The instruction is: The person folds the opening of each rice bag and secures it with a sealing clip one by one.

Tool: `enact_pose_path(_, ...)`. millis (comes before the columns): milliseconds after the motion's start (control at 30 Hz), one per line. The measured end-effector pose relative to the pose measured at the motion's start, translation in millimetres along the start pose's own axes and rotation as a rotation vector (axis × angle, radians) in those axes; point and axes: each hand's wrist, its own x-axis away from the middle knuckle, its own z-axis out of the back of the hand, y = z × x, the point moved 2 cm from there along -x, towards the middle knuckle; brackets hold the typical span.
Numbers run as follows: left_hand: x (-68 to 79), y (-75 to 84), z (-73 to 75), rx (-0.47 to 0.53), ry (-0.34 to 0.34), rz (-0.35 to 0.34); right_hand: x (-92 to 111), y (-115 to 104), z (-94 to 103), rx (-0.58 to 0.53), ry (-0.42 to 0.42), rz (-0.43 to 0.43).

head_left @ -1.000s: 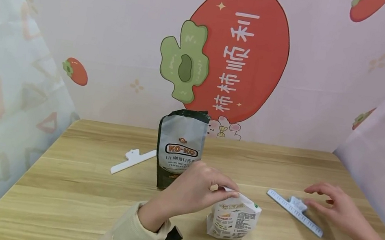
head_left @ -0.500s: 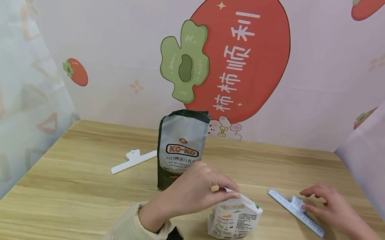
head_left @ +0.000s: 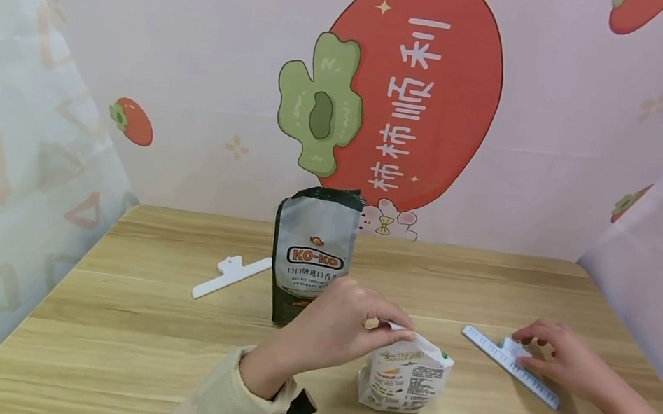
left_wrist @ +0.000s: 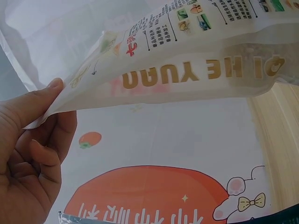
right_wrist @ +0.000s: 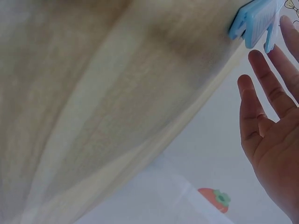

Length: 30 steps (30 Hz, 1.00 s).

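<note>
My left hand (head_left: 336, 317) pinches the folded top edge of a small white food bag (head_left: 405, 380) between thumb and fingers. The bag stands upright on the table. In the left wrist view the same printed bag (left_wrist: 182, 70) stretches away from the pinching thumb (left_wrist: 44, 95). A light blue bag clip (head_left: 497, 358) with ruler-like marks lies on the table to the right of the bag. My right hand (head_left: 571, 361) is at that clip, thumb and index finger either side of its handle. In the right wrist view the fingers of my right hand are spread below the clip (right_wrist: 259, 23).
Behind my left hand stands a taller grey and dark green KO-KO rice bag (head_left: 317, 240). A white bag clip (head_left: 229, 279) lies to its left on the wooden table (head_left: 118, 318). A printed cloth backdrop (head_left: 218, 64) encloses the back and sides.
My right hand has moved a little left, bringing its thumb and index finger to the blue clip's handle. The left hand stays on the white bag. The view has shifted slightly.
</note>
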Motion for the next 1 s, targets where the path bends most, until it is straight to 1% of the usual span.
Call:
enact_pose_path(200, -0.4, -0.1, 1.4, -0.006, 0.001, 0.003, -3, 0, -0.6, -0.007, -0.066, -0.037)
enact_pose_path(433, -0.5, 0.6, 3.0, -0.003, 0.002, 0.01, -7, -7, 2.5, -0.035, -0.112, -0.083)
enact_pose_path(600, 0.1, -0.7, 2.0, 0.007, -0.004, 0.016, -8, -12, 4.3, -0.125, -0.211, -0.192)
enact_pose_path(667, -0.3, -1.0, 1.8, 0.013, -0.007, 0.014, -8, -14, 5.4, -0.157, -0.233, -0.223)
enact_pose_path(900, -1.3, -2.1, 1.2, 0.031, -0.021, 0.026, -5, -17, 6.0, -0.196, -0.185, -0.223)
enact_pose_path(1000, -1.2, -3.0, 0.6, 0.035, -0.021, 0.031, -4, -16, 4.4, -0.205, -0.183, -0.233)
